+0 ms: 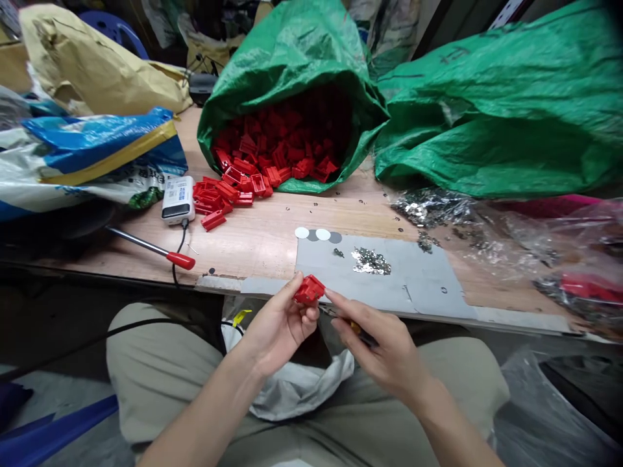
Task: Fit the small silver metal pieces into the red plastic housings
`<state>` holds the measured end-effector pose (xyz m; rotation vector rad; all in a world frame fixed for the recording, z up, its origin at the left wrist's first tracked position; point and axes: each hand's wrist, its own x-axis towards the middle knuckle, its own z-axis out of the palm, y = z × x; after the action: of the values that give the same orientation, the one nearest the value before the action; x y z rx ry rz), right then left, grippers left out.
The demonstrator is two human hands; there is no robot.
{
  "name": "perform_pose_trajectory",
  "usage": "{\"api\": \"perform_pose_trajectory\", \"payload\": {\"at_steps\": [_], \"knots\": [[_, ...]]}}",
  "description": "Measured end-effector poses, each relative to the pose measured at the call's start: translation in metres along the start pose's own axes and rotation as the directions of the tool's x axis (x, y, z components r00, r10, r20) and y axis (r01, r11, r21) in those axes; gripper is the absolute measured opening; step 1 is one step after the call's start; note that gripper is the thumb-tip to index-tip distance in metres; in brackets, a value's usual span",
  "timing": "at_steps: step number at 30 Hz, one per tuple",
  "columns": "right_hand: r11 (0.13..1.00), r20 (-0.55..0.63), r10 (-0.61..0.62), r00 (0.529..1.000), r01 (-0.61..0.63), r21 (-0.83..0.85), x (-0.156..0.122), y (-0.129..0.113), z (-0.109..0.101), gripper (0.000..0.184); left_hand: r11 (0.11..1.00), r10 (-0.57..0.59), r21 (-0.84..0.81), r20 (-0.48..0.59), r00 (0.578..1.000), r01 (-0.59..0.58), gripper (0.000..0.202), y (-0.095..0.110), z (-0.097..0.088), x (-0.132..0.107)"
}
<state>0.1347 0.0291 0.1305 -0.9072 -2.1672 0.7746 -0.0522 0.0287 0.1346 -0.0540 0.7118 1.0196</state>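
My left hand grips a small red plastic part between thumb and fingers, just in front of the table edge. Close on its right is my right hand, its index fingertip at the part's right side; whether it touches is hard to tell. Curled in the right hand is a hand tool with a yellow and black handle, mostly hidden by the fingers. Beyond the hands, a grey mat carries a small pile of shiny metal pieces. Below them, a white bag hangs open between my knees.
A green sack spills red parts onto the table. Another green sack lies to the right, near plastic bags of metal pieces. A white power bank with a cable and a red-tipped metal lever sit left.
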Motion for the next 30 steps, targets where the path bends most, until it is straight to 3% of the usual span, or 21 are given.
{"api": "perform_pose_trajectory", "payload": {"at_steps": [6,15,20,23,25,27,29,30], "knots": [[0.985,-0.057,-0.170,0.984,0.168,-0.040,0.011,-0.002,0.000,0.059,0.985,-0.104,-0.133,0.060,0.993,0.112,0.022,-0.006,-0.002,-0.005],[0.973,0.085,-0.191,0.978,0.200,-0.112,0.018,-0.006,-0.006,0.057,0.925,-0.230,-0.288,0.100,0.968,0.249,0.033,0.000,-0.008,-0.009],[0.938,0.112,-0.226,0.968,0.247,-0.242,0.025,-0.011,-0.006,0.057,0.945,-0.157,-0.279,0.064,0.985,0.169,0.026,-0.001,-0.012,-0.009],[0.960,0.021,-0.214,0.977,0.215,-0.178,0.025,-0.013,0.006,0.056,0.964,-0.052,-0.258,0.037,0.998,0.059,0.022,-0.002,-0.015,-0.008],[0.996,-0.062,-0.068,0.996,0.071,0.045,0.025,-0.010,0.020,0.047,0.970,0.032,-0.243,0.039,0.999,-0.022,0.020,-0.002,-0.017,-0.007],[0.926,-0.107,0.242,0.964,-0.197,0.321,0.028,-0.005,0.032,0.034,0.972,0.106,-0.217,0.053,0.993,-0.093,0.023,0.000,-0.021,-0.007],[0.734,-0.112,0.544,0.831,-0.407,0.544,0.039,0.001,0.037,0.034,0.975,0.195,-0.126,0.072,0.978,-0.185,0.033,0.001,-0.028,-0.009],[0.653,-0.120,0.634,0.764,-0.445,0.613,0.048,0.003,0.037,0.038,0.971,0.240,-0.026,0.089,0.967,-0.239,0.038,0.002,-0.033,-0.011]]}}
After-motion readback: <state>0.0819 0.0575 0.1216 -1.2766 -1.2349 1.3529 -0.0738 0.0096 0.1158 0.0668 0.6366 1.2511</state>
